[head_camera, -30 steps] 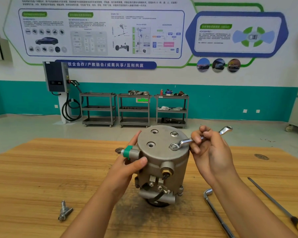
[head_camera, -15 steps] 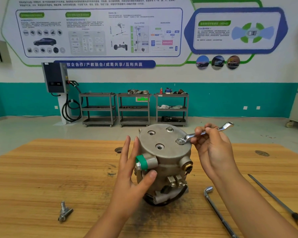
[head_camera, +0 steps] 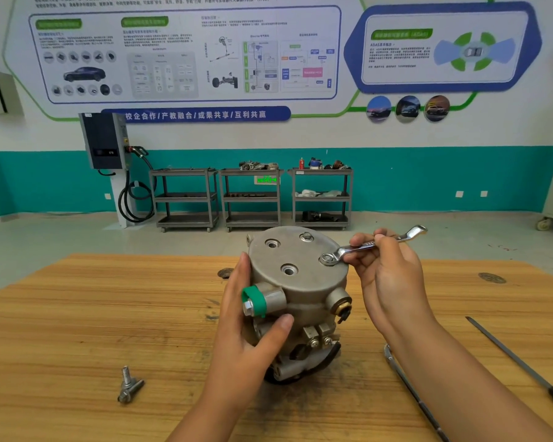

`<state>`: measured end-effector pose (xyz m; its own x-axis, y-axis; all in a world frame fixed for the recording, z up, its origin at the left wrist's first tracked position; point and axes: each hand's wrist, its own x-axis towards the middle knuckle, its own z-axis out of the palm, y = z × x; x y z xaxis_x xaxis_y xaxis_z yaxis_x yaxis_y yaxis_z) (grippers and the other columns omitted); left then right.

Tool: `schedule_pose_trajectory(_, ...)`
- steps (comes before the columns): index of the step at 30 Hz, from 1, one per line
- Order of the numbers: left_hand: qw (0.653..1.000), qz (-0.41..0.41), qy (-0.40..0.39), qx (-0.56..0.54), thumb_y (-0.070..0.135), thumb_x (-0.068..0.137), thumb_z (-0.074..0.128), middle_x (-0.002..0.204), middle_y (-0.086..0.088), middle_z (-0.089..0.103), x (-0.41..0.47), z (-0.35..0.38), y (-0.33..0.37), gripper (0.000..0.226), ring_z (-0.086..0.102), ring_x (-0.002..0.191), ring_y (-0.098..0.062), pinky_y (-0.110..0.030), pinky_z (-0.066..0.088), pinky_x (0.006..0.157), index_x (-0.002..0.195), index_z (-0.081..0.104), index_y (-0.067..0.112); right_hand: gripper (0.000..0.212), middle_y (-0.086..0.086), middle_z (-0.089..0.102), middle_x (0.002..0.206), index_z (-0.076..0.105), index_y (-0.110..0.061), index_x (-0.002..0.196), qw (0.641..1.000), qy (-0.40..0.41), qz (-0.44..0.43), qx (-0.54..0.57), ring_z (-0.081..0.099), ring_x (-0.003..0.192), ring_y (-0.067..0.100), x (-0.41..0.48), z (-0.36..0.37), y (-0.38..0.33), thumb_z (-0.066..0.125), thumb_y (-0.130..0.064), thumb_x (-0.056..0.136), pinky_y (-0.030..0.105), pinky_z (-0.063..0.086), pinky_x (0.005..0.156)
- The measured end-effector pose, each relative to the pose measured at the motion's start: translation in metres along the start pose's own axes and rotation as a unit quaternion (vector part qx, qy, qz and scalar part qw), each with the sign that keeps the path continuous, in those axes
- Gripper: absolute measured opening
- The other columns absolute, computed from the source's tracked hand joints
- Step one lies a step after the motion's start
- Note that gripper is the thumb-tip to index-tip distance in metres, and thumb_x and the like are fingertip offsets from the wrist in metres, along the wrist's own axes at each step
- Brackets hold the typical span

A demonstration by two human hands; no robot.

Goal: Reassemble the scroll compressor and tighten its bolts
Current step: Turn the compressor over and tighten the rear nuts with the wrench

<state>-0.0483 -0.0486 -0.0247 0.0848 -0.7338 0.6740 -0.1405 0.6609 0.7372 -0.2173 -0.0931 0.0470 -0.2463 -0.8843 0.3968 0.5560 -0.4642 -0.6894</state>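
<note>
Scroll compressor (head_camera: 297, 301) stood on end on the wooden table (head_camera: 77, 314), a wrench (head_camera: 364, 245) set on one cover bolt (head_camera: 328, 259).

From where I stood, the compressor was a dull cast-metal drum near the table's middle, its flat round cover facing up with recessed holes and a second hex bolt (head_camera: 306, 236) at the far edge. A green plastic cap (head_camera: 254, 298) ringed a stubby port on its side. The left hand (head_camera: 246, 333) braced the housing, fingers straight along the side and thumb pressed to the front. The right hand (head_camera: 387, 275) pinched the polished wrench by its slim shank, ring end over the bolt. On the streaky wood grain lay two loose threaded bolts (head_camera: 129, 385), an L-shaped steel bar (head_camera: 409, 387) and a thin rod with a yellow handle (head_camera: 517, 362).
</note>
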Motion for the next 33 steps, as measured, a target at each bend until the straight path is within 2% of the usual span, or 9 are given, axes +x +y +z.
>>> schedule_pose_trajectory(4,1.000,-0.001,0.007,-0.009,0.041,0.068,0.072,0.133,0.047,0.035,-0.002,-0.002,-0.001,0.082,0.035,0.127,0.017,-0.001,0.035,0.093,0.121,0.024,0.081,0.023,0.000,0.066,0.059,0.045,-0.013,0.086,1.000,-0.010,0.014,-0.006,0.061,0.048,0.012,-0.003,0.003,-0.003,0.030,-0.005,0.102,0.021,0.052,0.052)
schedule_pose_trajectory(6,1.000,0.002,0.012,0.009,0.046,0.067,0.071,0.134,0.048,0.031,-0.002,-0.002,-0.002,0.082,0.031,0.130,0.018,-0.002,0.033,0.096,0.122,0.020,0.082,0.022,0.002,0.067,0.060,0.046,-0.013,0.088,0.999,-0.010,0.032,0.000,0.061,0.048,0.013,-0.003,0.003,-0.006,0.030,-0.006,0.102,0.021,0.053,0.052)
schedule_pose_trajectory(10,0.999,-0.004,0.014,0.033,0.056,0.064,0.064,0.139,0.047,0.026,-0.002,-0.001,-0.004,0.082,0.027,0.134,0.015,-0.016,0.030,0.106,0.124,0.015,0.082,0.022,0.002,0.065,0.058,0.047,-0.013,0.091,0.999,0.005,0.051,0.015,0.060,0.045,0.015,-0.001,0.002,-0.011,0.029,-0.006,0.102,0.021,0.052,0.049)
schedule_pose_trajectory(16,1.000,-0.014,0.019,0.016,0.054,0.066,0.063,0.133,0.052,0.028,-0.001,-0.002,-0.005,0.081,0.031,0.129,0.019,0.001,0.032,0.094,0.124,0.013,0.082,0.022,0.002,0.062,0.054,0.046,-0.012,0.089,0.997,0.046,0.029,0.058,0.056,0.040,0.016,-0.007,0.007,-0.008,0.029,-0.005,0.101,0.020,0.050,0.046)
schedule_pose_trajectory(19,1.000,-0.018,0.026,0.004,0.045,0.070,0.066,0.132,0.050,0.032,0.000,-0.002,-0.006,0.081,0.034,0.128,0.017,0.000,0.033,0.094,0.120,0.016,0.084,0.023,0.002,0.060,0.052,0.044,-0.012,0.087,0.995,0.067,0.006,0.074,0.054,0.039,0.015,-0.011,0.010,-0.004,0.028,-0.003,0.101,0.020,0.048,0.044)
schedule_pose_trajectory(23,0.999,-0.019,0.034,-0.004,0.026,0.079,0.065,0.141,0.035,0.032,-0.001,-0.002,-0.008,0.085,0.036,0.127,0.017,0.000,0.035,0.091,0.117,0.017,0.086,0.023,0.001,0.060,0.052,0.045,-0.012,0.086,0.994,0.074,0.002,0.077,0.053,0.039,0.014,-0.014,0.013,-0.005,0.028,-0.004,0.101,0.019,0.047,0.044)
schedule_pose_trajectory(26,0.999,-0.015,0.035,0.012,0.015,0.088,0.067,0.134,0.047,0.032,-0.003,-0.002,-0.009,0.092,0.035,0.124,0.022,0.002,0.034,0.090,0.116,0.015,0.087,0.023,0.002,0.059,0.052,0.045,-0.012,0.087,0.995,0.069,0.002,0.070,0.053,0.040,0.014,-0.014,0.014,-0.006,0.028,-0.004,0.101,0.020,0.047,0.043)
schedule_pose_trajectory(29,0.999,-0.015,0.035,0.025,0.027,0.080,0.064,0.128,0.056,0.030,-0.003,-0.001,-0.009,0.086,0.031,0.123,0.026,0.004,0.031,0.089,0.117,0.013,0.086,0.024,0.002,0.059,0.053,0.046,-0.012,0.088,0.995,0.063,0.007,0.078,0.053,0.041,0.015,-0.013,0.013,-0.006,0.028,-0.005,0.102,0.020,0.047,0.044)
schedule_pose_trajectory(33,0.999,-0.023,0.029,0.036,0.034,0.077,0.061,0.139,0.045,0.027,-0.002,0.000,-0.008,0.084,0.027,0.128,0.023,0.005,0.029,0.091,0.120,0.009,0.085,0.023,0.003,0.059,0.054,0.045,-0.012,0.088,0.994,0.063,-0.004,0.089,0.052,0.042,0.016,-0.012,0.011,-0.006,0.028,-0.003,0.101,0.020,0.046,0.045)
